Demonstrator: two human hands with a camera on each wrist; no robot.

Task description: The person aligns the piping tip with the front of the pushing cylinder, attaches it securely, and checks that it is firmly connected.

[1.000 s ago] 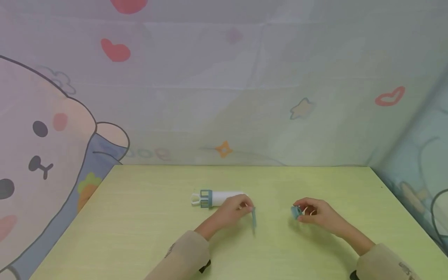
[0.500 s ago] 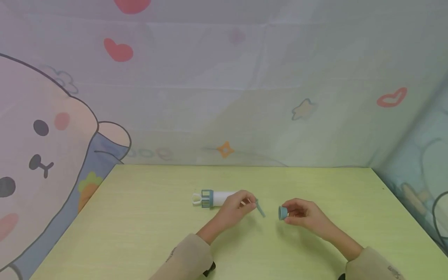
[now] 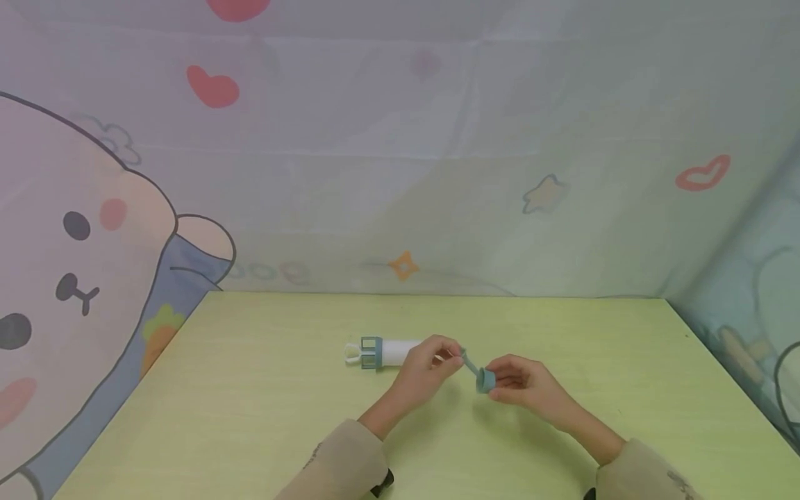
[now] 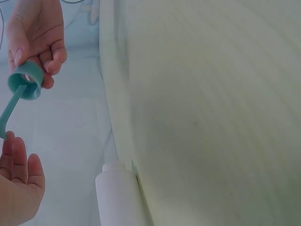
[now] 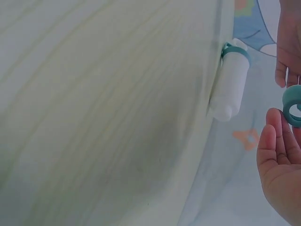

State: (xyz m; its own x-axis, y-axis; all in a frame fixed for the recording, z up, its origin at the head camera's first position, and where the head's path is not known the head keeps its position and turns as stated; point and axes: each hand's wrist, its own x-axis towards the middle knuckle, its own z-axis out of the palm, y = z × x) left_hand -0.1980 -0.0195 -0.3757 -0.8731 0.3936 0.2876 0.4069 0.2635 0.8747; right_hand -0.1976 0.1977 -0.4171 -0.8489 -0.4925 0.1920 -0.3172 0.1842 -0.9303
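My left hand pinches one end of a thin teal stick between thumb and fingertips. Opposite it, my right hand grips a small teal ring by its side, with the wider opening facing left. In the left wrist view the stick's far end reaches into the ring's opening. Both pieces are held up over the table. Behind my left hand lies a white tube on its side, with a teal slotted collar and a white looped handle at its left end. Fingers hide the tube's right end in the head view.
A pale yellow-green table lies under everything. Along its back edge hangs a printed cloth with hearts and a cartoon animal. A dark cable curves down beside the right edge.
My right hand has carried the ring leftward to the stick, turning its opening to the left. The stick has swung from hanging down to slanting toward the ring. The tube has stayed put.
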